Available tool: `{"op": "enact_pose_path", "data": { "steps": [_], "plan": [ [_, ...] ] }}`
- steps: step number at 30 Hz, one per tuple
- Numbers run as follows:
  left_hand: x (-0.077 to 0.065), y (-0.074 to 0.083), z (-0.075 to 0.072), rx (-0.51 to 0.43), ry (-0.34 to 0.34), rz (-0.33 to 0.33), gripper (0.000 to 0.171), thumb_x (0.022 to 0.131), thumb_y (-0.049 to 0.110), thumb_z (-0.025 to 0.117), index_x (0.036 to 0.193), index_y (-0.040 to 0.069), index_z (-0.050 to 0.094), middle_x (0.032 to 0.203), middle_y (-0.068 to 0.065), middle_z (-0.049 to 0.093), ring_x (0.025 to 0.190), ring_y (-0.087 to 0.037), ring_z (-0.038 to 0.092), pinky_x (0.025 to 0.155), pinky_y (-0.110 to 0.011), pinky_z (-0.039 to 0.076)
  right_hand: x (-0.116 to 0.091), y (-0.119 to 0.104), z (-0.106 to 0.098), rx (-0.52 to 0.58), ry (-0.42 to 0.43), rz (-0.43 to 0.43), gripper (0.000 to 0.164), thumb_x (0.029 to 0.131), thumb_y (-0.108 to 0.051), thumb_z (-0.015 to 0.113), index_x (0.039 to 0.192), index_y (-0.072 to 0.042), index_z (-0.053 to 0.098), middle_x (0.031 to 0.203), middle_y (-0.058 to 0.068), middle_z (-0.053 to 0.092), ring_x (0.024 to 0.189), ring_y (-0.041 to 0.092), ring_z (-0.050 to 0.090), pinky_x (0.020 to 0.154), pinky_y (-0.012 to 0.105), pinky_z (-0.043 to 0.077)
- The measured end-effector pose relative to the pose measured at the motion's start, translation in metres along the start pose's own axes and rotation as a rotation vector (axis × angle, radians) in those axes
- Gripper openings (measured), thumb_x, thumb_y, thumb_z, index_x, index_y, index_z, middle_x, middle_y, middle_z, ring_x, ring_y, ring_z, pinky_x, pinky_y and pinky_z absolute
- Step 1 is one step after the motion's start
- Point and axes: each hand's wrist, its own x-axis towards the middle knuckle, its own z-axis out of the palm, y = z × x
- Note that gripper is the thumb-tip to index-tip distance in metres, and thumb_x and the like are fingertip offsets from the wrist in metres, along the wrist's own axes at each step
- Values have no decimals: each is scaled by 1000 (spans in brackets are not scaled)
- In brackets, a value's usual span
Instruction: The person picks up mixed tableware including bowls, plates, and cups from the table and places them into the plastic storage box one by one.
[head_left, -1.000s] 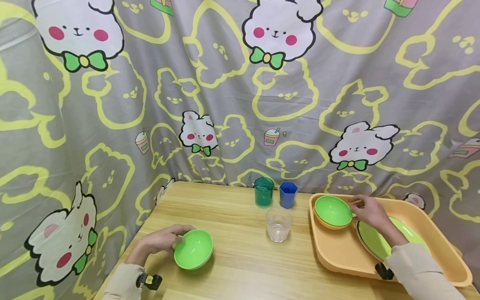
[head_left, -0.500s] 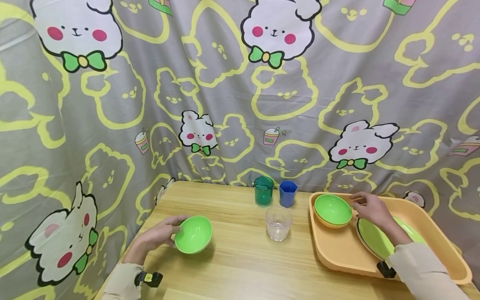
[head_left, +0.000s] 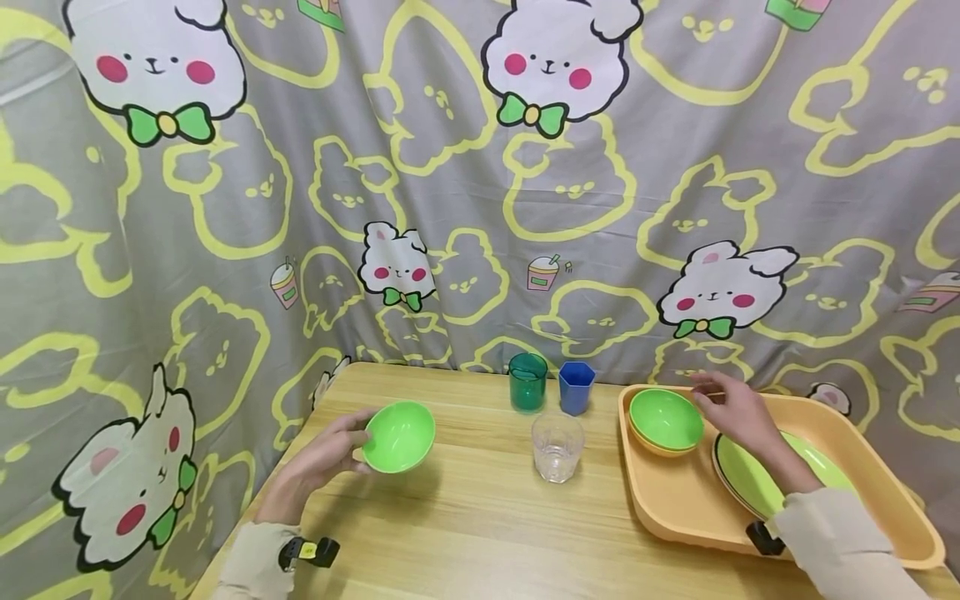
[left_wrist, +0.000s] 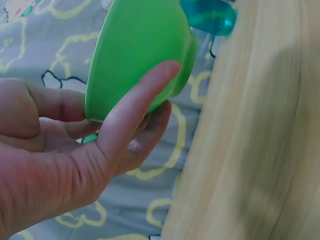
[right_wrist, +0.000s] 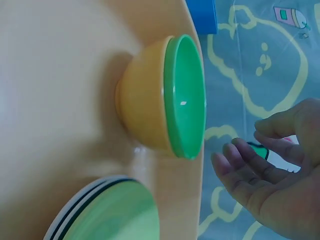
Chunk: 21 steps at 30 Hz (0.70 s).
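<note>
My left hand [head_left: 333, 446] grips a green bowl [head_left: 400, 437] by its side, raised over the left part of the wooden table. In the left wrist view the thumb lies along the outside of the bowl [left_wrist: 140, 50], with other fingers bent around its edge. A second green bowl [head_left: 667, 418] is nested in a yellow-orange bowl [right_wrist: 142, 95] at the left end of an orange tray [head_left: 675, 508]. Just right of that stack my right hand [head_left: 738, 417] hovers with fingers loosely bent and nothing between them; in the right wrist view [right_wrist: 272, 175] a gap separates it from the rim.
Green plates [head_left: 750, 475] lie stacked in the tray, partly under the right forearm. Between the hands stand a clear glass [head_left: 557, 450], a green cup [head_left: 527, 383] and a blue cup [head_left: 576, 388]. A patterned curtain [head_left: 465, 192] hangs behind the table [head_left: 480, 533].
The left hand has carried its green bowl upward and away from me, tilting it. My right hand has lifted slightly from beside the nested bowls.
</note>
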Motion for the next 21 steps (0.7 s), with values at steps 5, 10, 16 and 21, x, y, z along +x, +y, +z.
{"op": "enact_pose_path", "data": {
  "steps": [5, 10, 16, 21],
  "plan": [
    [8, 3, 8, -34, 33, 16, 57, 104, 0, 34, 159, -7, 19, 156, -36, 23, 121, -40, 57, 87, -58, 58, 2, -13, 2, 3, 55, -41, 34, 103, -11, 61, 131, 6, 61, 116, 30, 68, 104, 50, 66, 78, 41, 60],
    [15, 5, 16, -74, 61, 36, 57, 104, 0, 34, 159, -8, 18, 157, -36, 22, 125, -45, 54, 90, -59, 57, 2, -20, 5, 21, 104, -80, 32, 101, -8, 63, 130, 5, 63, 112, 27, 71, 103, 47, 67, 75, 12, 47],
    [22, 11, 25, -127, 76, 47, 56, 105, -1, 34, 159, -7, 19, 155, -35, 25, 131, -50, 48, 96, -61, 52, 1, -27, 8, 35, 130, -89, 32, 101, -9, 63, 130, 4, 63, 116, 27, 70, 105, 49, 66, 82, 18, 49],
    [30, 15, 35, -156, 100, 57, 55, 104, -2, 36, 158, -7, 23, 153, -34, 29, 128, -46, 52, 96, -60, 53, 0, -30, 11, 47, 137, -82, 34, 102, -11, 62, 132, 4, 61, 119, 28, 68, 109, 49, 65, 90, 48, 53]
  ]
}}
